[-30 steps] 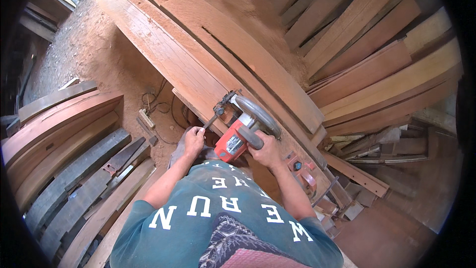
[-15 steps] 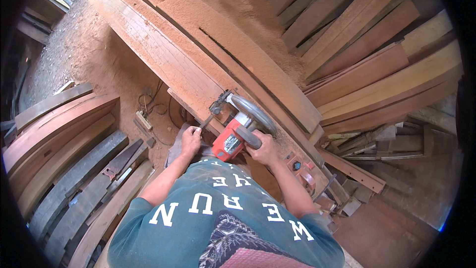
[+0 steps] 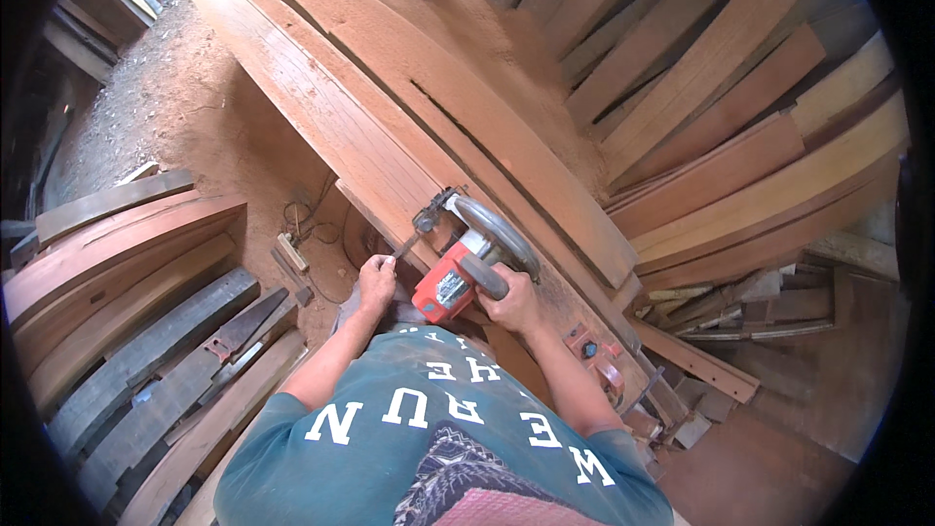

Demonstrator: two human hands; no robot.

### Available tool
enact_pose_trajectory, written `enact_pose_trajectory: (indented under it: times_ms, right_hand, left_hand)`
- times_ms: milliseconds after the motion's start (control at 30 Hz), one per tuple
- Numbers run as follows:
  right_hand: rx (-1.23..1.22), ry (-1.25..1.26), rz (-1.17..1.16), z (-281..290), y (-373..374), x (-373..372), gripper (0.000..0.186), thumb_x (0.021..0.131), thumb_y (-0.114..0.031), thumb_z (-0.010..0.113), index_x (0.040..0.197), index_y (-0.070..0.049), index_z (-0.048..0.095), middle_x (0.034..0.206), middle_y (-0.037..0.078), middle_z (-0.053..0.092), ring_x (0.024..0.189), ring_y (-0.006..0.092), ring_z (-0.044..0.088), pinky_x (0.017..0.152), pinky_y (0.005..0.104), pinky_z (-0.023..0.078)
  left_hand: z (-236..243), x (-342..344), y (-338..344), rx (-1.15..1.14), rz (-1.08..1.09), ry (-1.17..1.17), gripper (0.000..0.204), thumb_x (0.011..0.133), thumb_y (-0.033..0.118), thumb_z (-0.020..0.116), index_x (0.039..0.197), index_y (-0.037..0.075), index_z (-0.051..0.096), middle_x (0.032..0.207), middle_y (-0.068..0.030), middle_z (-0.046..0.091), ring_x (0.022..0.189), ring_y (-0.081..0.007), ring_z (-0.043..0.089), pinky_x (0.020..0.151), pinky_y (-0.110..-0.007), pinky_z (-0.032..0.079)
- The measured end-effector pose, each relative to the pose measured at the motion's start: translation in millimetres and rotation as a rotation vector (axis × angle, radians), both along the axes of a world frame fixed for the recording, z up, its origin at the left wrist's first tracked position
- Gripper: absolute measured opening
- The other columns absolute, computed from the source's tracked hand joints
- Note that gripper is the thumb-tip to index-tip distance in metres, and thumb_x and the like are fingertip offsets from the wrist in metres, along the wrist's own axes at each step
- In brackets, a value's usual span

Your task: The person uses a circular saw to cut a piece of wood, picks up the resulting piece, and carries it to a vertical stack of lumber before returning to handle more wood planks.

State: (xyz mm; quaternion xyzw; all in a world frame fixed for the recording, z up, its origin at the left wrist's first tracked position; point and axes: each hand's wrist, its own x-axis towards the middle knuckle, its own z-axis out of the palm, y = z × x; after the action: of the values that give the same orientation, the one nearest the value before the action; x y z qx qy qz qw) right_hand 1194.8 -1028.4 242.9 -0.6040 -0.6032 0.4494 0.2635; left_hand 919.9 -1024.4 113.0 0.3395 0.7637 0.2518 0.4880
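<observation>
A red circular saw (image 3: 446, 284) with a grey blade guard sits on a long reddish-brown board (image 3: 302, 73), near its lower end. My right hand (image 3: 511, 300) is closed on the saw's grey rear handle. My left hand (image 3: 380, 282) grips the end of a thin metal guide rod (image 3: 407, 245) that sticks out leftward from the saw's front. Sawdust coats a wider plank (image 3: 516, 170) lying alongside. A red power tool (image 3: 606, 380), apparently a planer, rests to the right of my right arm.
Stacked timber (image 3: 740, 185) fans out on the right, with offcuts (image 3: 740, 312) below it. More curved planks (image 3: 117, 263) lie at left, a handsaw (image 3: 234, 329) on them. A cord (image 3: 321, 234) and small wood pieces (image 3: 292, 253) lie on the dusty ground beside the board.
The saw, with both hands still on it, has shifted slightly toward the upper left along the board. The whole view has tilted a little, so the surroundings sit lower.
</observation>
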Motion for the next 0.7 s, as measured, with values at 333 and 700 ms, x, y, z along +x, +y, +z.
enact_pose_trajectory:
  times_ms: [333,700]
  right_hand:
    - [0.068,0.035,0.013,1.4,22.3,-21.0,0.019,0.08,-0.012,0.074,0.096,-0.003,0.067,0.085,0.023,0.069,0.081,0.0396,0.071,0.07,0.0414,0.056]
    - [0.146,0.07,0.009,0.1,43.9,-39.8,0.016,0.081,-0.011,0.072,0.093,-0.003,0.066,0.081,0.023,0.068,0.08,0.0424,0.069,0.067,0.0451,0.055]
  left_hand:
    - [-26.1,-20.6,14.5,0.07,0.035,0.0,0.029,0.096,0.027,0.062,0.096,-0.001,0.071,0.073,-0.0064,0.066,0.067,-0.0154,0.061,0.064,-0.035,0.05]
    - [-14.6,-37.3,38.1,0.043,0.061,-0.05,0.027,0.097,0.025,0.06,0.099,0.0,0.071,0.075,-0.0034,0.065,0.069,-0.0119,0.06,0.062,-0.03,0.048]
